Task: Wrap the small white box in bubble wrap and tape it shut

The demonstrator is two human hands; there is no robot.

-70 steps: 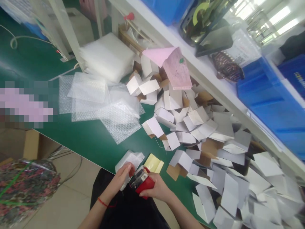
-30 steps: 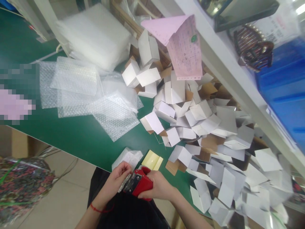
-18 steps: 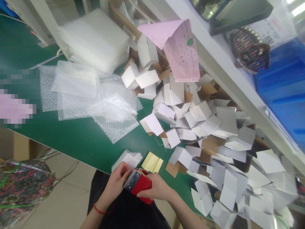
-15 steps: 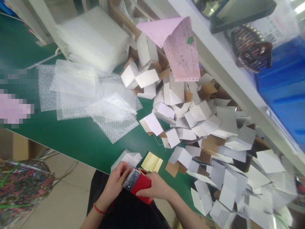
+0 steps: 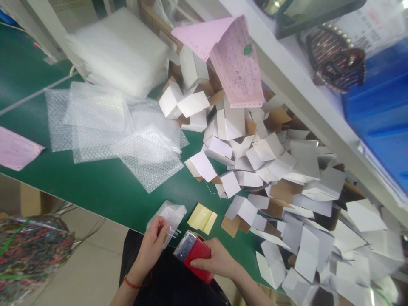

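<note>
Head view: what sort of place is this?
Probably a packing station in a small factory or workshop. A green worktable carries a heap of small white cartons and bubble-wrap sheets, with blue storage bins on a shelf behind.

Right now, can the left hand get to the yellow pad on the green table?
Probably yes. The left hand is near the yellow pad, with only a small clear bag beside it and bare green table between.

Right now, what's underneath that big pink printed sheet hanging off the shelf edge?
Under the pink printed paper sheet, folded white cardboard boxes with brown insides are heaped on the green table. Whatever lies directly behind the sheet is hidden.
</note>
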